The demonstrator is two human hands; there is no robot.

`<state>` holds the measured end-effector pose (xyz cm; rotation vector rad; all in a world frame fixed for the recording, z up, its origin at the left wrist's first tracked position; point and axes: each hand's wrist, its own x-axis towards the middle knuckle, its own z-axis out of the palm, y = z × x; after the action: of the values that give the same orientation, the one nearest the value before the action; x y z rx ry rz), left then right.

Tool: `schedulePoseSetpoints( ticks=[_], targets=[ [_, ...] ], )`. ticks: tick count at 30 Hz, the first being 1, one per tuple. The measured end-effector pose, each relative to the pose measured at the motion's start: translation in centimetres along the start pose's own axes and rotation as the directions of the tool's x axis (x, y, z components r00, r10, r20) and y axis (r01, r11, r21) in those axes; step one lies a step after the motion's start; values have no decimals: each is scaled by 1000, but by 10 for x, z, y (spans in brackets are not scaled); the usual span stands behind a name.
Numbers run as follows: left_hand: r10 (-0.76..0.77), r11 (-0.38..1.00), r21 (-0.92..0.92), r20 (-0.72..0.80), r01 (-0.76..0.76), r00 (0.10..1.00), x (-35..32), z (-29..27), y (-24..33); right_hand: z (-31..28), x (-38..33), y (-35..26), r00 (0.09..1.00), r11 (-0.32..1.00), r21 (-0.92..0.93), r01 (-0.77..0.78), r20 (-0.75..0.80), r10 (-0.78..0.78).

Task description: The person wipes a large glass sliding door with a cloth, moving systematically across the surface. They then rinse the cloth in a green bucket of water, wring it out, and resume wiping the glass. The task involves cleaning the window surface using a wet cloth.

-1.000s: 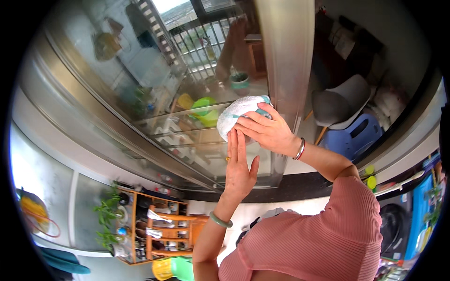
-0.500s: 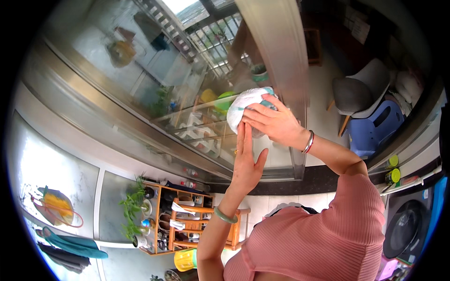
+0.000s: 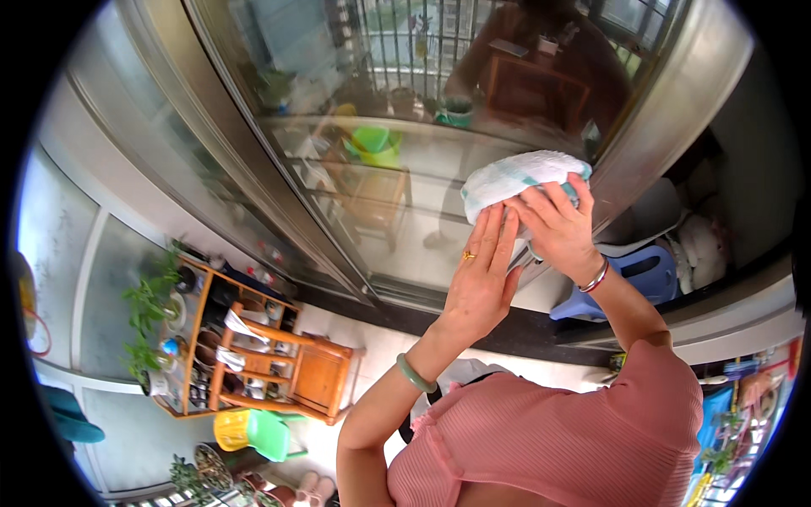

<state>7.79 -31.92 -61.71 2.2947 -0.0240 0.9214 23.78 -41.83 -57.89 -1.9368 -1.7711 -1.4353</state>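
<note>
A folded white cloth with teal stripes (image 3: 511, 179) is pressed against the glass panel (image 3: 439, 182) of a metal-framed sliding door. My right hand (image 3: 557, 226) grips the cloth at its right side, fingers bent over its lower edge. Beside it, my left hand (image 3: 480, 283) lies with its fingers stretched out, their tips against the cloth's lower edge. A gold ring is on one of its fingers and a green bangle (image 3: 411, 372) on that wrist. Part of the cloth is hidden behind my hands.
A metal door frame (image 3: 676, 110) rises right of the cloth. Beyond it stand a blue plastic chair (image 3: 650, 275) and a grey chair (image 3: 655, 215). Lower left are a wooden chair (image 3: 321, 380), a rack (image 3: 198, 313) with pots and green plants (image 3: 144, 313), and a yellow-green plastic stool (image 3: 270, 431).
Both hands and the cloth have moved right across the glass, toward the door frame. The view has turned too, so the wooden chair shows more fully.
</note>
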Motion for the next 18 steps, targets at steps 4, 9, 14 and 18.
schedulePoseSetpoints(
  ticks=[4,9,14,18],
  targets=[
    [38,999,-25,-79,-40,996,2,7,-7,0,-3,4,998,996,-84,28,66,-23],
    [45,998,-47,-106,-51,993,0,16,-20,8,-12,4,994,995,-91,34,102,-24],
    [43,999,-19,-164,-47,986,-9,39,-29,7,-23,6,980,988,-124,89,187,-65],
    [-42,999,-5,-212,42,976,-23,58,-33,16,-32,4,964,983,-72,168,222,-148]
  ],
)
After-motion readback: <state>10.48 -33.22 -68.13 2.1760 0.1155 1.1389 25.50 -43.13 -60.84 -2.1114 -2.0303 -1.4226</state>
